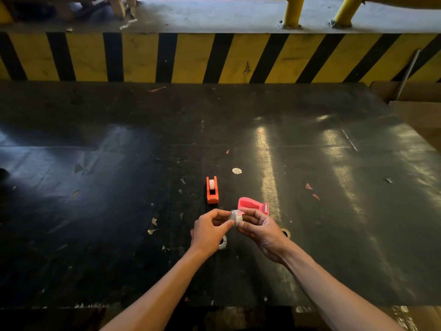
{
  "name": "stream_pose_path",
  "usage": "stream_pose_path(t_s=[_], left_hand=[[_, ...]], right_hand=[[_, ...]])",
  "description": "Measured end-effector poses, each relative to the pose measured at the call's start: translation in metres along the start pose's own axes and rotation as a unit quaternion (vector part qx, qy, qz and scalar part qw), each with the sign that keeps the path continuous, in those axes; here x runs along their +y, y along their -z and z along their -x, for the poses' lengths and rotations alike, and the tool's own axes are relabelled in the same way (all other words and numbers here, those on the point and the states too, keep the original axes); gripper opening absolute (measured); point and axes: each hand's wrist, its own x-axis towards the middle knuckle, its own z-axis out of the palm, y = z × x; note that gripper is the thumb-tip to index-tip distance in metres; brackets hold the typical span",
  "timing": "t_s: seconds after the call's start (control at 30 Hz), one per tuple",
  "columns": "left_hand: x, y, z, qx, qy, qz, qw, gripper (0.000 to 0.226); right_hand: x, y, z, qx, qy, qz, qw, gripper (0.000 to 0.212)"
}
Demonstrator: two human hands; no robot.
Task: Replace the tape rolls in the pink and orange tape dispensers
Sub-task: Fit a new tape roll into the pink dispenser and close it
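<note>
A small clear tape roll point(236, 217) with a pink tab is pinched between my left hand point(210, 231) and my right hand point(259, 229), just above the dark table point(119, 211). Right behind my hands lies the pink dispenser point(253, 204), on its side, with no roll visible in it. The orange dispenser point(212, 189) stands a little farther back and to the left, with a white roll sitting in it. Another tape roll point(223, 242) lies on the table, partly hidden under my left hand.
Small paper and tape scraps are scattered over the tabletop, including a round white sticker point(236, 171). A yellow-and-black striped barrier point(214, 58) runs along the far edge. Cardboard boxes point(415, 108) stand at the right.
</note>
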Motion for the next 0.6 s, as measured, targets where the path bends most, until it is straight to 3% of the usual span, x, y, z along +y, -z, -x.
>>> stream_pose_path(t_s=[0.27,0.43,0.6], left_hand=[[0.003,-0.004,0.001,0.037,-0.031,-0.039,0.998,0.025],[-0.004,0.001,-0.003,-0.043,-0.027,-0.051,0.997,0.038],[-0.01,0.006,-0.008,-0.119,0.006,-0.021,0.993,0.03]], right_hand=[[0.002,-0.002,0.005,-0.04,-0.028,-0.06,0.997,0.037],[-0.003,-0.005,0.008,-0.025,-0.026,-0.022,0.999,0.032],[-0.001,0.004,0.008,-0.031,-0.035,-0.014,0.999,0.034]])
